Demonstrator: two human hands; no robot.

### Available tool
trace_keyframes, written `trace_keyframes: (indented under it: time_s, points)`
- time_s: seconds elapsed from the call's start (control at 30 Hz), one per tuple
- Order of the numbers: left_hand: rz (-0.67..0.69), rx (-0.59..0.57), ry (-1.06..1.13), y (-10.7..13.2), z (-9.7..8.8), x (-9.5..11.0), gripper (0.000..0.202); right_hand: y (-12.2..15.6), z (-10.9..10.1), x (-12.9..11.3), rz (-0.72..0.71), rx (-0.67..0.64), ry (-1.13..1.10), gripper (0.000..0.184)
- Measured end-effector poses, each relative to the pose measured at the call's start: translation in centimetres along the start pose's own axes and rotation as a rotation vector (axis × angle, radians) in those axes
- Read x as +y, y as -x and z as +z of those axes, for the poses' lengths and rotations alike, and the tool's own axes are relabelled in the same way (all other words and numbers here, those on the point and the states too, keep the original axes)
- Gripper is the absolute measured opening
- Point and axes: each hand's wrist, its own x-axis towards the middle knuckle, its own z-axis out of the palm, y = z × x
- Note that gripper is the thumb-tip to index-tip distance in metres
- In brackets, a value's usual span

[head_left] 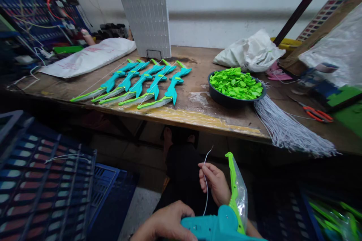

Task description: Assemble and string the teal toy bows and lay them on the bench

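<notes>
Low in the head view, my left hand point(165, 222) is closed over the teal grip of a toy bow point(217, 226) held over my lap. Its green and clear limb point(236, 188) rises to the right. My right hand point(215, 182) pinches a thin white string point(206, 184) that runs up from the bow's grip. On the wooden table point(198, 115) ahead lie several finished teal and green bows point(141, 84), strung, side by side.
A dark bowl point(226, 99) of green plastic pieces stands right of the bows, with a bundle of white strings point(285, 128) over the table edge. Orange scissors point(316, 113) lie further right. White bags, a white panel and blue crates surround me.
</notes>
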Motion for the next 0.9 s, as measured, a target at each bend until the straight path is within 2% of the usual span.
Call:
trace_keyframes:
  time_s: [0.3, 0.53, 0.73, 0.9]
  points:
    - [0.009, 0.006, 0.009, 0.0, 0.1, -0.6, 0.067, 0.0, 0.1, -0.1, 0.010, 0.006, -0.023, 0.057]
    - [0.001, -0.004, 0.016, 0.2, 0.1, 0.3, 0.064, -0.4, -0.4, -0.3, 0.007, 0.042, -0.109, 0.058]
    - [-0.031, 0.014, -0.065, 0.9, 0.2, 0.7, 0.055, -2.1, -2.6, -0.9, -0.020, 0.136, -0.233, 0.061]
    - [-0.070, 0.010, -0.051, 2.0, 0.2, 0.8, 0.047, -3.3, -5.5, -1.5, -0.018, 0.214, -0.293, 0.048]
